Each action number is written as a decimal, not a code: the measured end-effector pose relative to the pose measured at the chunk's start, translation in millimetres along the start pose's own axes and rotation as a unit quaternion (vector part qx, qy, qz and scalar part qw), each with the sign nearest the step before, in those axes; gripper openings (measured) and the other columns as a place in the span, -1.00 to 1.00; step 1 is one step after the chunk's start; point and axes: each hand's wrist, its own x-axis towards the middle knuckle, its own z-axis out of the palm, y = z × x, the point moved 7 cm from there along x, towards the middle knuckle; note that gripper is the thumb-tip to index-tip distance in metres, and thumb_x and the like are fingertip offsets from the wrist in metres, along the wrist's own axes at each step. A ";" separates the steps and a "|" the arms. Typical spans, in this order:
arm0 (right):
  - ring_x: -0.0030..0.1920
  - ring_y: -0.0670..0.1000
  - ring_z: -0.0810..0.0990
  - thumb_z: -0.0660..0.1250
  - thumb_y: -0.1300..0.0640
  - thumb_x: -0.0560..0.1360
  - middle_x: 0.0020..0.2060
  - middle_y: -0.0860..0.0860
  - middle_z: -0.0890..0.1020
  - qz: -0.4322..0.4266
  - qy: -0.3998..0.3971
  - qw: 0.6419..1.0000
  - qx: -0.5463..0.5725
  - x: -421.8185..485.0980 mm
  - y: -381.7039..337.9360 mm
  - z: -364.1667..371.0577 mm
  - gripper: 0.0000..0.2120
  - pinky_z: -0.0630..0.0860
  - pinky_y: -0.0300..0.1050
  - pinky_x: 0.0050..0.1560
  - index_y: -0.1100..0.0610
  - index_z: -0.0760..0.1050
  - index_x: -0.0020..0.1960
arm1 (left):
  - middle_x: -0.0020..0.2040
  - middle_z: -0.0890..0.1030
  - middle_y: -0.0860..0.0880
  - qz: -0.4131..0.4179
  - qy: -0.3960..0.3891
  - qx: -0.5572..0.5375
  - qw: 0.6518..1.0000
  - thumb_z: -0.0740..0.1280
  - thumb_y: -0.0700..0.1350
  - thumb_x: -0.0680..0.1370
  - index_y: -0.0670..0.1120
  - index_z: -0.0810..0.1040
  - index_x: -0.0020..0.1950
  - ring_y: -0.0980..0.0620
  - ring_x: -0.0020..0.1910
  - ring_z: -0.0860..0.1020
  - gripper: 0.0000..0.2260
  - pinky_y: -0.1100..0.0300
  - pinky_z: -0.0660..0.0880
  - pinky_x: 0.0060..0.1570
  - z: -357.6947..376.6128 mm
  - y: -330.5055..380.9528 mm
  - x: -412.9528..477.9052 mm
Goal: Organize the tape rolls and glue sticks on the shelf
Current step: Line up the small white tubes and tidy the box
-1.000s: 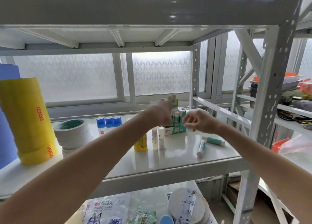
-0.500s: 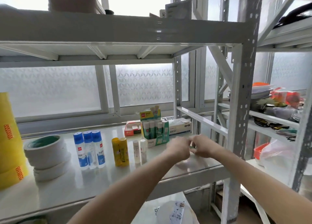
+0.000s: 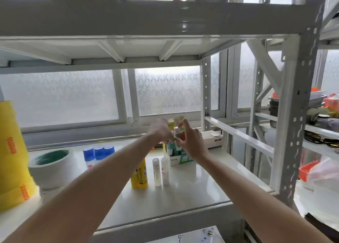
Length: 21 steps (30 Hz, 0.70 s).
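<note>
Pinching upright glue stick (image 3: pixel 176 132) over display box (image 3: pixel 180 158): right hand (image 3: pixel 189 143) gripping, left hand (image 3: pixel 161 130) fingers closed on it too.

Your left hand (image 3: pixel 161 131) and right hand (image 3: pixel 190 143) are bare; both forearms show uncovered, with no sleeves, rings or watch.

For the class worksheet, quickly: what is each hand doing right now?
Left hand: closed, fingers at the glue sticks in the display box; what it holds cannot be told.
Right hand: pinching a glue stick above the box.
</note>
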 end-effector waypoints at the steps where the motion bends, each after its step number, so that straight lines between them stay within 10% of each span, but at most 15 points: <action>1: -0.29 -0.02 0.64 0.48 0.18 0.42 -0.21 0.09 0.69 -0.013 0.002 0.999 -0.029 -4.1 3.7 5.1 -0.71 0.64 -0.09 -0.21 0.20 0.45 0.05 | -0.16 0.68 -0.12 -0.002 0.008 0.011 1.000 0.54 -0.20 0.38 -0.22 0.63 -0.04 0.03 -0.26 0.66 -0.79 0.16 0.64 -0.17 8.3 -5.7 2.4; 9: -0.06 0.11 0.62 0.48 0.26 0.38 0.06 0.08 0.56 -0.059 -0.062 0.991 -0.104 -18.7 17.5 19.5 -0.92 0.58 -0.10 -0.06 0.21 0.60 -0.16 | 0.08 0.60 -0.17 0.003 0.043 0.065 0.997 0.39 -0.21 0.48 -0.23 0.43 0.22 -0.13 0.07 0.60 -0.65 0.19 0.43 -0.18 32.4 -10.0 2.3; 15: -0.09 -0.04 0.43 0.51 0.26 0.31 0.02 0.06 0.38 0.003 0.031 0.996 -0.084 -13.0 30.4 -4.7 -0.63 0.55 -0.20 -0.11 0.20 0.41 0.02 | 0.21 0.56 -0.17 -0.004 0.011 0.061 0.998 0.50 -0.18 0.42 -0.29 0.00 0.53 -0.10 0.13 0.59 -0.13 0.08 0.58 0.07 38.0 -16.9 11.7; 21: 0.23 0.13 0.47 0.47 0.12 0.39 0.24 0.16 0.44 0.214 -0.085 0.973 0.015 -23.5 75.1 10.9 -0.32 0.47 0.01 0.26 0.24 0.19 0.37 | 0.58 -0.07 -0.24 -0.032 -0.023 0.014 0.999 0.55 0.08 0.34 -0.23 -0.36 0.53 -0.20 0.55 0.03 0.21 -0.06 0.11 0.51 28.0 -25.5 15.1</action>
